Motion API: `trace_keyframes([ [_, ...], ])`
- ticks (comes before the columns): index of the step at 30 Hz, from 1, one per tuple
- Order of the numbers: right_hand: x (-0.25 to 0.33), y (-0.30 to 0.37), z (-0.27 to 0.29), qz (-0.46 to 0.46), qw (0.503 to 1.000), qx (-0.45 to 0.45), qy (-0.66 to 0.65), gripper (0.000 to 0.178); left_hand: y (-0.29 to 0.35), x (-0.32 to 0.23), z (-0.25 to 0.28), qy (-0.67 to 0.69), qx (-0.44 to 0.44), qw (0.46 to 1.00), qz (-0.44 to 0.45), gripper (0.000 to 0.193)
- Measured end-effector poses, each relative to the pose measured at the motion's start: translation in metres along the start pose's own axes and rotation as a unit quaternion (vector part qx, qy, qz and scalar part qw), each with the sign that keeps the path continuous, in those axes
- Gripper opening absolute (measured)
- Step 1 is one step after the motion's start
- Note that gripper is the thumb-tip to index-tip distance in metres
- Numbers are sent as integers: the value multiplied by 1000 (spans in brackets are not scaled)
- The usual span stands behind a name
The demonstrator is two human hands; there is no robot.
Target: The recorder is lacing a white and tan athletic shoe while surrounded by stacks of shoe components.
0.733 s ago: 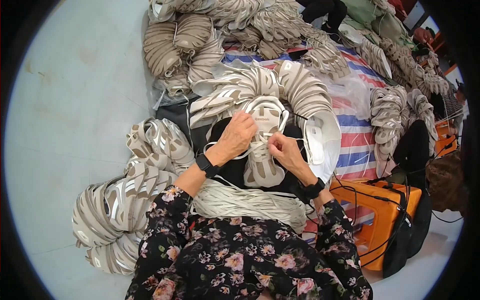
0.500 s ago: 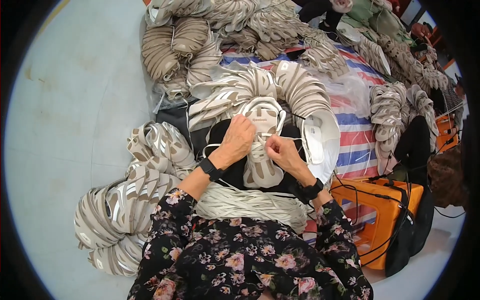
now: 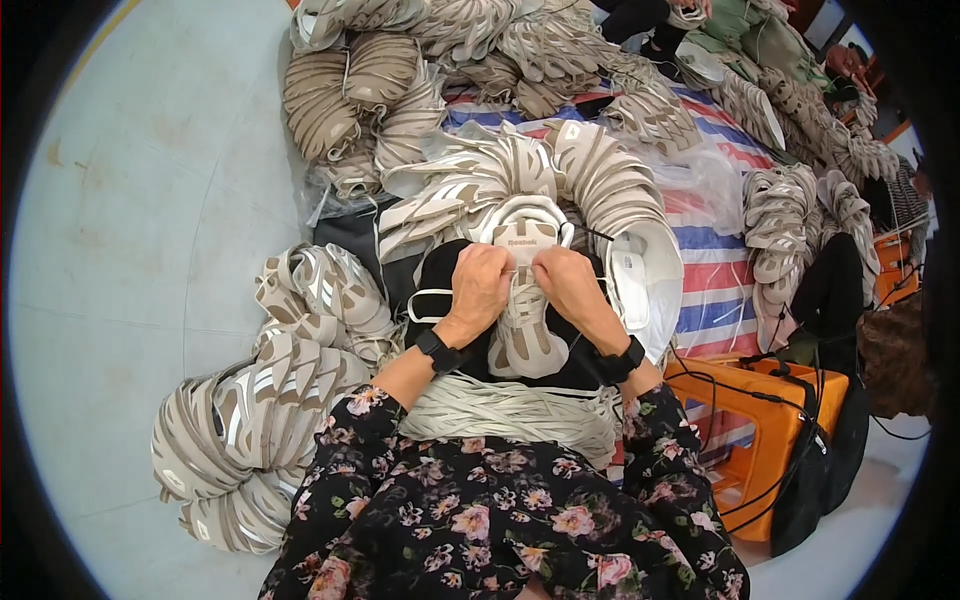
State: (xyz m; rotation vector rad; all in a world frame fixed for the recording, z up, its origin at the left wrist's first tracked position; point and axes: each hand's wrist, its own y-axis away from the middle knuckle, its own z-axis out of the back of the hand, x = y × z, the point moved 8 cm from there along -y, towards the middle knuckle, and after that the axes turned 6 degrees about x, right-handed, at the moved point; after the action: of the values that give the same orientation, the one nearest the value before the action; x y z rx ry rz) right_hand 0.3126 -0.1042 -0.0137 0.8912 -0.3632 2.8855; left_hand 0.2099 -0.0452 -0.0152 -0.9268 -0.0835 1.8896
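In front of me a beige and white sneaker upper (image 3: 527, 350) lies over black cloth (image 3: 455, 355), its toe toward me and its tongue (image 3: 524, 236) standing up at the far end. My left hand (image 3: 480, 287) is closed in a pinch at the left side of the upper lacing. A white shoelace (image 3: 430, 292) loops out beside it. Opposite, my right hand (image 3: 570, 288) pinches at the right side of the lacing, close to the left one. The fingertips mostly hide the lace they grip. A thick bundle of pale laces (image 3: 510, 415) lies between my forearms.
Nested sneaker uppers (image 3: 610, 185) curve around the far side, with more stacks (image 3: 260, 410) at the left. A striped sheet (image 3: 705, 265) covers the floor at right. An orange plastic stool (image 3: 745, 400) with black cables stands at the right. Another person's leg (image 3: 835, 285) is beyond it.
My left hand has come down slightly toward me along the tongue. My right hand has turned and moved up, so both now pinch level with each other at the top of the lacing.
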Motion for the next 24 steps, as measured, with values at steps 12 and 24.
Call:
trace_keyframes([
  [12, -5, -2, -1, -13, 1000, -12, 18, 11, 3, -3, 3, -7, -26, 999, 28, 17],
  [24, 30, -8, -7, 250, 940, 59, 225, 7, -3, -2, -4, -47, 2, 998, 40, 19],
])
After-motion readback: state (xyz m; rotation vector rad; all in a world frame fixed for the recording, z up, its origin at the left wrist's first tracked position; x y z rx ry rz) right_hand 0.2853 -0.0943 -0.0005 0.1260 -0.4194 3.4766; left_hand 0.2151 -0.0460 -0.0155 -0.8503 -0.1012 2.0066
